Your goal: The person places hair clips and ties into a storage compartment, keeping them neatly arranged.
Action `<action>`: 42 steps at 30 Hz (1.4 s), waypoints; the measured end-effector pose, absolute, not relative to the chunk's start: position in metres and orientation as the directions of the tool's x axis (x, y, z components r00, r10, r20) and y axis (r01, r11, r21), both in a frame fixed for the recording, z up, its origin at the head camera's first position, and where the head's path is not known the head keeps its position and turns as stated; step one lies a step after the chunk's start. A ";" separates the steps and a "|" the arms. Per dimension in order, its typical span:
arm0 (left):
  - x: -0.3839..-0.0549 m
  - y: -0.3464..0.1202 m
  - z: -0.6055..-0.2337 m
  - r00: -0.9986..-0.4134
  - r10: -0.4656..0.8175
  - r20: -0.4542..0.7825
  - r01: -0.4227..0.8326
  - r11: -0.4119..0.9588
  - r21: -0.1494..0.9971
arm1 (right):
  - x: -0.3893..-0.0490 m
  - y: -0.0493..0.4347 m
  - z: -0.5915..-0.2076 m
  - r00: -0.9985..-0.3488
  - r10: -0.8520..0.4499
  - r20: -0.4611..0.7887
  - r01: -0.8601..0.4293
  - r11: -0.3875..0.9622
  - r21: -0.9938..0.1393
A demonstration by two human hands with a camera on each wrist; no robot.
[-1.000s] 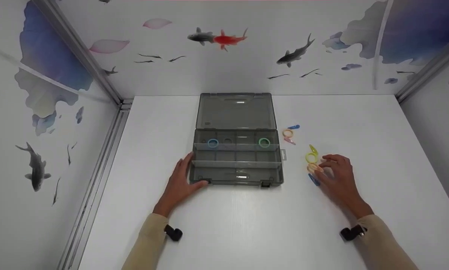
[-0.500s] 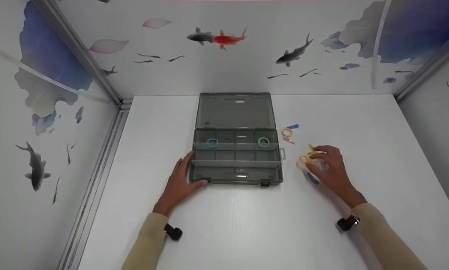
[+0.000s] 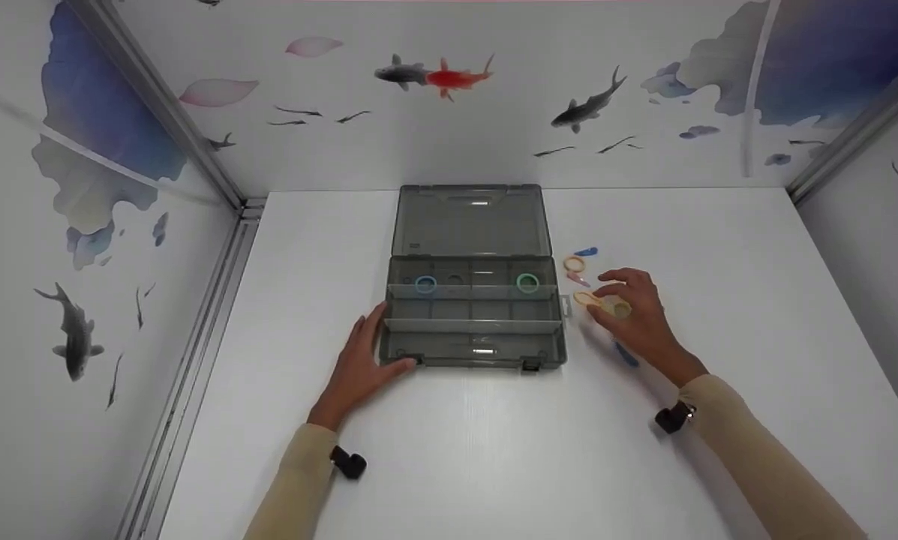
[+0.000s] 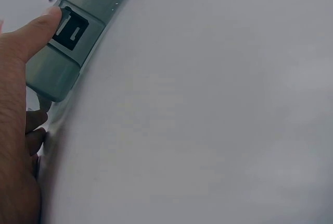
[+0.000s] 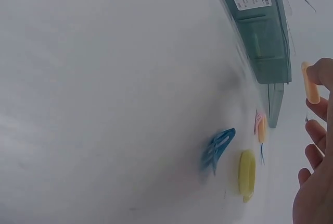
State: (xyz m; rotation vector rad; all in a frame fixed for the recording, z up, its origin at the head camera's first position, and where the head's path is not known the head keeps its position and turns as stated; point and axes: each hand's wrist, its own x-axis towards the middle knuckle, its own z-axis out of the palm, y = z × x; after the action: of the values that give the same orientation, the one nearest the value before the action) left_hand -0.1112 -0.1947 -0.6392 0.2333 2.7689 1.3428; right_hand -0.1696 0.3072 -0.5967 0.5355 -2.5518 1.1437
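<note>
My left hand [image 3: 364,370] holds the front left corner of a smoky grey compartment box [image 3: 430,346], its thumb by a latch [image 4: 71,28] and its fingers along the side. Between thumb and forefinger, my right hand [image 3: 638,319] pinches an orange hair tie [image 5: 310,84] above the table, just right of the box. Below that hand lie a yellow hair tie [image 5: 243,174] and a blue hair clip [image 3: 626,355]. A blue hair tie [image 3: 417,286] and a green hair tie [image 3: 518,283] sit in separate compartments of the back row.
The box's lid [image 3: 471,221] is folded back towards the rear wall. Right of it lie another blue hair clip [image 3: 586,252], another orange hair tie [image 3: 566,263] and a pink hair clip [image 3: 578,279]. A metal rail [image 3: 193,375] borders the white table on the left.
My right hand has picked up the nearer orange hair tie from the table and carried it left and away from me, towards the box. My left hand has stayed on the corner.
</note>
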 end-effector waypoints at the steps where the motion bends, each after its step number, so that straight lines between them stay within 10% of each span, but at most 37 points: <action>1: -0.111 -0.194 -0.640 -0.987 0.157 0.014 0.108 0.612 0.783 | -0.172 0.306 -0.597 -0.880 -0.224 0.419 -0.462 0.606 -0.647; 42: -0.111 -0.194 -0.640 -0.989 0.144 0.028 0.113 0.630 0.768 | -0.241 0.234 -0.583 -0.806 -0.468 0.362 -0.587 0.553 -0.591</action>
State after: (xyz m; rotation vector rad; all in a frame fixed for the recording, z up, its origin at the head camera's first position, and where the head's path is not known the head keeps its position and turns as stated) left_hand -0.1108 -0.1939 -0.6397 0.2212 2.8038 1.3177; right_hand -0.2411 0.2335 -0.5829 0.8988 -2.6221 1.0894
